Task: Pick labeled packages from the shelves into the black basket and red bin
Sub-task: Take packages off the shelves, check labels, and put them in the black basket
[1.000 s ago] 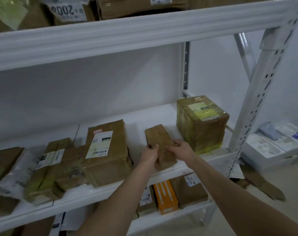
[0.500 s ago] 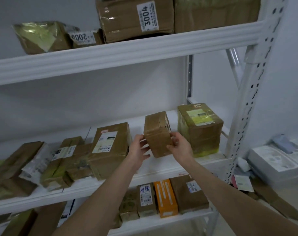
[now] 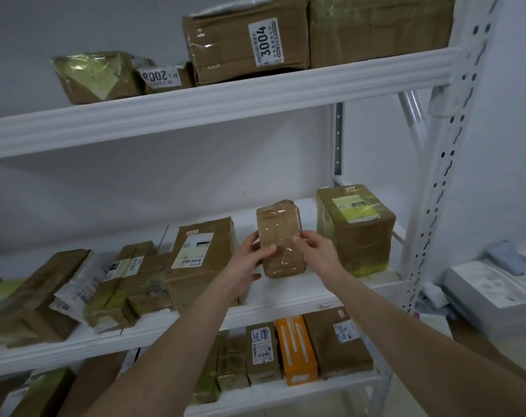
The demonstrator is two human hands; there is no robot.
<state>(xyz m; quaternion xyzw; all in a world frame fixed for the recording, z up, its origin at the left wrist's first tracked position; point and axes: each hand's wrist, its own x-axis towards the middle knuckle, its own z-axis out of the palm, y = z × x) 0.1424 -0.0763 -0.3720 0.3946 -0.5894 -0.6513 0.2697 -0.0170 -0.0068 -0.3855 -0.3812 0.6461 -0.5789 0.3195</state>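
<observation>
At mid shelf [image 3: 289, 299], box [image 3: 281, 236] stands upright, long axis vertical. Both clamp it: left hand [image 3: 246, 263] on left side, right hand [image 3: 317, 255] on right.

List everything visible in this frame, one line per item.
small taped package: 1, brown, held above the middle shelf
cube box: 1, brown with yellowish label, middle shelf, right of the package
white-labelled box: 1, brown, middle shelf, left of the hands
box marked 3004: 1, brown, top shelf
orange box: 1, orange, lower shelf
rack: 1, white
left hand: 1, grips package's left side
right hand: 1, grips package's right side
</observation>
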